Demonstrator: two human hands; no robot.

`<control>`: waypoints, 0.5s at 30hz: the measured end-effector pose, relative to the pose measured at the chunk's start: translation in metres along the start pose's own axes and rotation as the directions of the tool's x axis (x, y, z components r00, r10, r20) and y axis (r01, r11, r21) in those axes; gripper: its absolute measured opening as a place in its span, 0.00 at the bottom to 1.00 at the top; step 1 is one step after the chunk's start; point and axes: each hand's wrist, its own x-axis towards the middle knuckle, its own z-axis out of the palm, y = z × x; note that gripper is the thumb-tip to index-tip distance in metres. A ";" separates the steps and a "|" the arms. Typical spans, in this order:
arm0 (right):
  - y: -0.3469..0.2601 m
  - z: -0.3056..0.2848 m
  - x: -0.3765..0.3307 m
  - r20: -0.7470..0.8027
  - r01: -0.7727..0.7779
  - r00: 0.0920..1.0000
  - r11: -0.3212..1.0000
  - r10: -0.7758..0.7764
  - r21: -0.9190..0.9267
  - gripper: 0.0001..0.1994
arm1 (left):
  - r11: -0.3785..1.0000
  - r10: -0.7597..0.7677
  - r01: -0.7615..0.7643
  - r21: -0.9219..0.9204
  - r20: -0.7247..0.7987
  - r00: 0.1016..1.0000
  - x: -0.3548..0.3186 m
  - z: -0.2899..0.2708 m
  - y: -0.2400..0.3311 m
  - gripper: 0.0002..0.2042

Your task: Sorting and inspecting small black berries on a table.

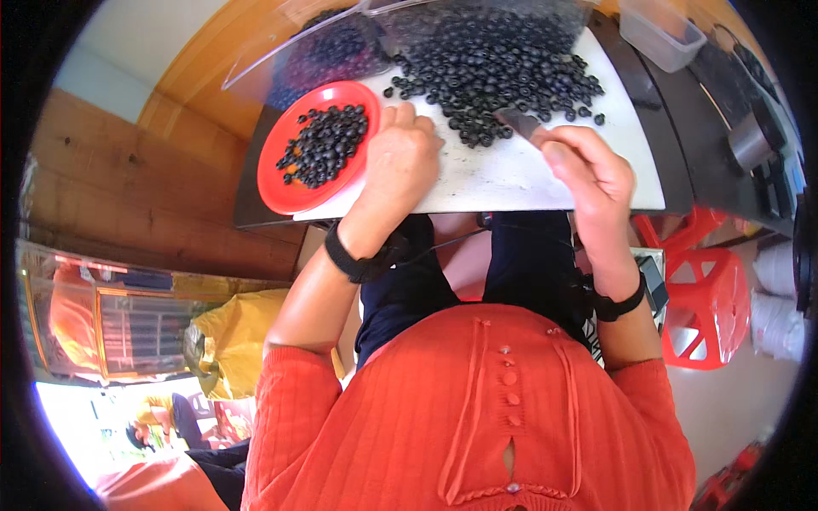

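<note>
My right hand (592, 166) grips a small flat blade (517, 122), dull grey-brown, by its near end; its handle is hidden in my fingers. The blade's tip meets the near edge of a large heap of small, round, blue-black pieces (503, 72), berry- or bead-like, spread over a white board (511, 183). My left hand (402, 153) rests closed on the board, fingers curled under, and whatever they hold is hidden. Close to its left side, a red plate (273, 183) carries many of the same dark round pieces (328, 145).
Behind the plate, a clear plastic container (294, 47) holds more dark pieces. Another clear tub (660, 38) and a metal cup (754, 140) stand on the dark table at right. Red plastic stools (711, 302) are below right. A person (166, 417) bends in the background, lower left.
</note>
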 end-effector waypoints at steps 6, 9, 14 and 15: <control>0.013 -0.003 0.007 -0.011 0.152 0.988 0.987 -0.152 0.043 0.06 | 0.983 -0.058 0.042 -0.177 -0.090 0.994 -0.002 0.012 -0.001 0.02; 0.022 0.001 0.006 -0.005 0.019 1.000 1.000 -0.019 0.003 0.07 | 0.975 -0.084 0.059 -0.214 -0.110 0.990 -0.007 0.010 0.002 0.03; 0.005 0.011 0.011 0.026 0.153 0.988 0.968 -0.151 -0.198 0.07 | 0.998 -0.027 0.030 0.049 -0.059 0.998 -0.011 0.009 -0.002 0.04; 0.006 0.013 0.011 0.023 0.151 0.988 0.967 -0.150 -0.206 0.07 | 0.999 -0.024 0.027 0.042 -0.059 0.998 -0.009 0.011 -0.003 0.04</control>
